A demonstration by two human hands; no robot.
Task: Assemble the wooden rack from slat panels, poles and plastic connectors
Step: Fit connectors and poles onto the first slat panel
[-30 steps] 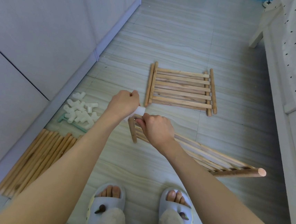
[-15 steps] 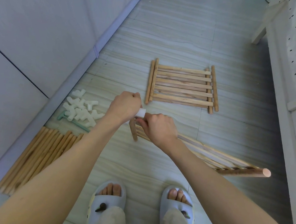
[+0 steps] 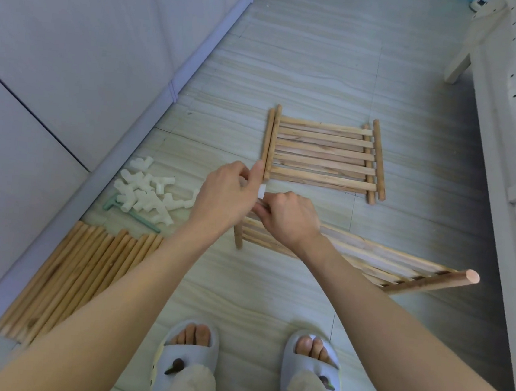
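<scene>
Early stage: left hand (image 3: 225, 197) pinches white connector (image 3: 261, 191) at corner of slat panel (image 3: 370, 256), right hand (image 3: 289, 219) gripping panel. Connector pile (image 3: 146, 194), poles (image 3: 79, 272), second panel (image 3: 324, 152) unused.

Tiled floor (image 3: 311, 58) — slat panel (image 3: 324, 152), connectors (image 3: 148, 191), poles (image 3: 76, 272) lie there.

Two slat panels (image 3: 324, 152) (image 3: 370, 256); two slippers (image 3: 185, 361) (image 3: 312, 370).

Pale bare-wood slat panel (image 3: 324, 152): matt, visible grain. Round light-wood poles (image 3: 79, 272): smooth, unvarnished look. White plastic connectors (image 3: 146, 194): smooth, slight sheen. Grey streaked floor tiles (image 3: 326, 60): satin. Grey moulded slippers (image 3: 186, 357): matt, rubbery.
</scene>
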